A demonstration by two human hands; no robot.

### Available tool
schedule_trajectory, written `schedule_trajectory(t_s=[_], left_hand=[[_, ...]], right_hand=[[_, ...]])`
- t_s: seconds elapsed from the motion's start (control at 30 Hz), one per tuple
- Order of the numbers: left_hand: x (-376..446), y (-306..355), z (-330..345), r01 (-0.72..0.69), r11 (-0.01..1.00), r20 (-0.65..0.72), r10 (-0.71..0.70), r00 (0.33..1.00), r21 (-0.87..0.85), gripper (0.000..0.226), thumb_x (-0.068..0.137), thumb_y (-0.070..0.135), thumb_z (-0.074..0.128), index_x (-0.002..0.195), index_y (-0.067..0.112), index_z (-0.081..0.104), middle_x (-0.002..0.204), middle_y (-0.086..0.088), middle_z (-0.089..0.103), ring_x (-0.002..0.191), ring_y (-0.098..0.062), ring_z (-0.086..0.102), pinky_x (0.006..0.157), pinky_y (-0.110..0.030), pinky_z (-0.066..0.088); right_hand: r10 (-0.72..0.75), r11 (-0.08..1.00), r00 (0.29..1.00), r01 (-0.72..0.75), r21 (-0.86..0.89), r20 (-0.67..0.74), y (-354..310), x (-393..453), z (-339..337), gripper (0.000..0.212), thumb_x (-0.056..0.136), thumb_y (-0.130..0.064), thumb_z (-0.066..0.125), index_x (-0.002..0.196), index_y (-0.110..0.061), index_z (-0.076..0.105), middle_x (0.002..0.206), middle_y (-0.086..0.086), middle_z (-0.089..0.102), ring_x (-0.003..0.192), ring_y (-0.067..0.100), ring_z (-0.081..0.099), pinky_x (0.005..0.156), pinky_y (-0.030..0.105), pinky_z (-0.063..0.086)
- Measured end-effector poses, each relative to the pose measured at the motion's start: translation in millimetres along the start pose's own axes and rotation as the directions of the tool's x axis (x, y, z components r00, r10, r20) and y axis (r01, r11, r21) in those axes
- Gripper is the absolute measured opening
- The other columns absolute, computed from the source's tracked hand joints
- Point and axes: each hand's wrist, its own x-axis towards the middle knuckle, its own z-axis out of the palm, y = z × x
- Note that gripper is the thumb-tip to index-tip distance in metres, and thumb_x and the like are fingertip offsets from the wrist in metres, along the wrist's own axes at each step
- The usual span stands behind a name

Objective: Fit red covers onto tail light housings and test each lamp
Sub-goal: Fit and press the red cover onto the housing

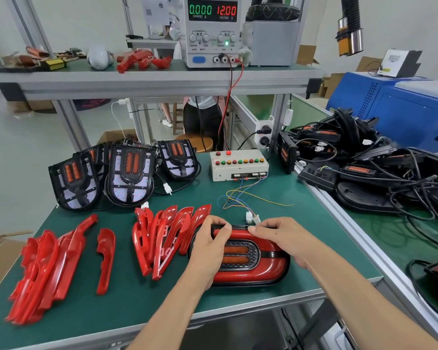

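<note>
A tail light [253, 261] with red covers fitted and two orange strips in its middle lies flat on the green mat near the front edge. My left hand [209, 246] grips its left end, fingers curled over the far rim. My right hand [286, 238] grips the far edge on the right, fingertips beside two white connectors [252, 218]. Loose red covers [167, 238] stand bunched just left of the lamp; more red covers [43, 269] are piled at far left. Bare black housings [129, 175] stand at the back left. A beige test box [238, 164] with coloured buttons sits behind.
Thin coloured wires [240, 198] run from the test box to the connectors. A power supply [213, 29] on the shelf reads 0.000 A and 12.00 V. A heap of black housings with cables [364, 168] fills the right bench. Someone sits behind the bench.
</note>
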Motion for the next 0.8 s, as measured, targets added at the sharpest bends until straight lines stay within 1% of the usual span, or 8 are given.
schedule_trajectory(t_s=[0.1,0.17,0.3,0.4,0.47,0.57,0.7,0.8], left_hand=[[0,0,1,0.002,1.000,0.008,-0.002,1.000,-0.031,0.010,0.097,0.024,0.066,0.089,0.030,0.063,0.084,0.008,0.067,0.089,-0.034,0.071,0.077,-0.065,0.059],[-1,0,2,-0.002,0.998,0.008,0.002,1.000,-0.056,0.008,0.096,0.026,0.067,0.090,0.028,0.063,0.090,-0.002,0.067,0.093,-0.046,0.070,0.076,-0.065,0.059],[-1,1,1,-0.045,0.999,0.012,0.045,0.999,-0.003,0.010,0.089,0.041,0.067,0.090,0.033,0.063,0.097,-0.008,0.068,0.093,-0.034,0.072,0.079,-0.058,0.061],[0,-1,-2,0.011,1.000,0.028,-0.010,1.000,-0.012,0.007,0.098,0.038,0.066,0.093,0.033,0.064,0.101,-0.008,0.071,0.095,-0.036,0.073,0.079,-0.060,0.061],[0,1,-5,0.090,0.994,0.044,-0.088,0.995,-0.057,0.009,0.100,0.038,0.064,0.094,0.033,0.065,0.105,-0.013,0.073,0.093,-0.036,0.075,0.077,-0.059,0.062],[1,1,-11,0.185,0.974,0.080,-0.175,0.981,-0.129,0.010,0.100,0.039,0.064,0.098,0.030,0.067,0.104,-0.014,0.076,0.091,-0.038,0.076,0.076,-0.060,0.062],[2,-1,-12,0.206,0.960,0.126,-0.184,0.975,-0.189,0.011,0.103,0.029,0.059,0.098,0.027,0.069,0.101,-0.013,0.077,0.093,-0.038,0.076,0.072,-0.052,0.063],[2,-1,-12,0.219,0.954,0.152,-0.190,0.970,-0.206,0.023,0.107,0.027,0.051,0.099,0.029,0.072,0.103,-0.014,0.077,0.095,-0.037,0.076,0.071,-0.047,0.063]], right_hand=[[-0.006,1.000,1.000,0.006,-0.010,-0.011,-1,0,2,0.019,0.078,-0.034,0.086,0.075,-0.017,0.078,0.080,0.007,0.077,0.065,0.014,0.070,0.058,0.021,0.054],[-0.022,1.000,1.000,0.021,-0.017,-0.021,0,0,3,0.021,0.079,-0.034,0.085,0.077,-0.015,0.078,0.080,0.008,0.077,0.065,0.015,0.070,0.059,0.024,0.056],[-0.092,0.994,0.996,0.090,-0.063,-0.023,5,0,1,0.035,0.082,-0.043,0.082,0.084,-0.009,0.075,0.083,0.011,0.077,0.069,0.014,0.068,0.072,0.031,0.058],[-0.107,0.987,0.994,0.105,-0.120,-0.012,10,0,-1,0.046,0.081,-0.061,0.075,0.084,-0.015,0.074,0.084,0.003,0.077,0.075,0.009,0.068,0.086,0.035,0.054],[-0.079,0.994,0.996,0.083,-0.076,0.050,12,-1,-4,0.052,0.082,-0.068,0.068,0.090,-0.018,0.074,0.092,-0.005,0.076,0.089,0.008,0.069,0.095,0.033,0.050],[-0.082,0.996,0.993,0.078,0.052,0.082,19,-6,-16,0.046,0.084,-0.050,0.068,0.119,-0.020,0.073,0.114,-0.002,0.077,0.114,0.017,0.070,0.109,0.038,0.047],[-0.129,0.987,0.989,0.120,0.108,0.078,30,-13,-23,0.038,0.087,-0.037,0.069,0.118,-0.014,0.073,0.113,0.009,0.077,0.112,0.030,0.070,0.097,0.036,0.056],[-0.160,0.973,0.984,0.143,0.182,0.080,36,-14,-24,0.036,0.092,-0.035,0.065,0.121,-0.014,0.072,0.118,0.012,0.074,0.113,0.030,0.070,0.095,0.034,0.057]])
